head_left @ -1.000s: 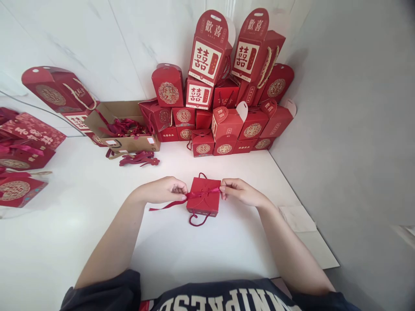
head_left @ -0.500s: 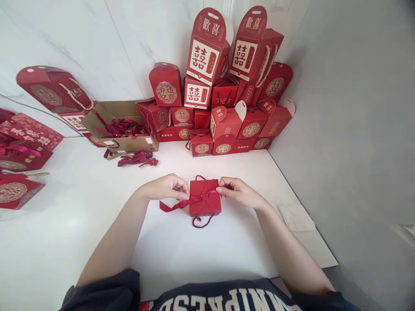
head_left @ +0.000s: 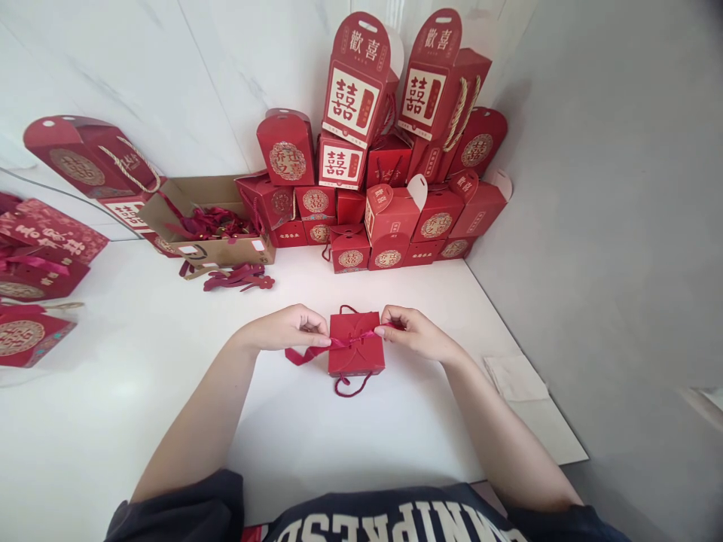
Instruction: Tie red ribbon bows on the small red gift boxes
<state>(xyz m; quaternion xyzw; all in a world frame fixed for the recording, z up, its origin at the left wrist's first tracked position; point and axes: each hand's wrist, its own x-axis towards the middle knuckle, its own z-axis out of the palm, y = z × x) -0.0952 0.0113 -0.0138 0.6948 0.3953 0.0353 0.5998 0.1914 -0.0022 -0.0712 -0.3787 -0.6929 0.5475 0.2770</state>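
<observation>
A small red gift box (head_left: pixel 357 360) sits on the white table in front of me, its curved top flaps folded together. Dark red cord handles hang out at its front and back. Across the top runs a red ribbon (head_left: pixel 308 355), crossed at the middle of the lid. My left hand (head_left: pixel 302 330) pinches the ribbon at the box's left edge, and a loose end trails to the left. At the right edge my right hand (head_left: pixel 410 333) is closed on the ribbon's other side, its end partly hidden by the fingers.
Behind, red gift boxes (head_left: pixel 350 162) are stacked against the wall. A cardboard box (head_left: pixel 226 252) of dark red ribbons stands at back left, with loose ribbon pieces (head_left: pixel 240 278) before it. More red boxes (head_left: pixel 37 331) lie far left; a white tissue (head_left: pixel 517 378) lies right.
The ribbon's loose left end has drawn in slightly toward the box. Both hands keep nearly the same place and grip; the view has shifted a little.
</observation>
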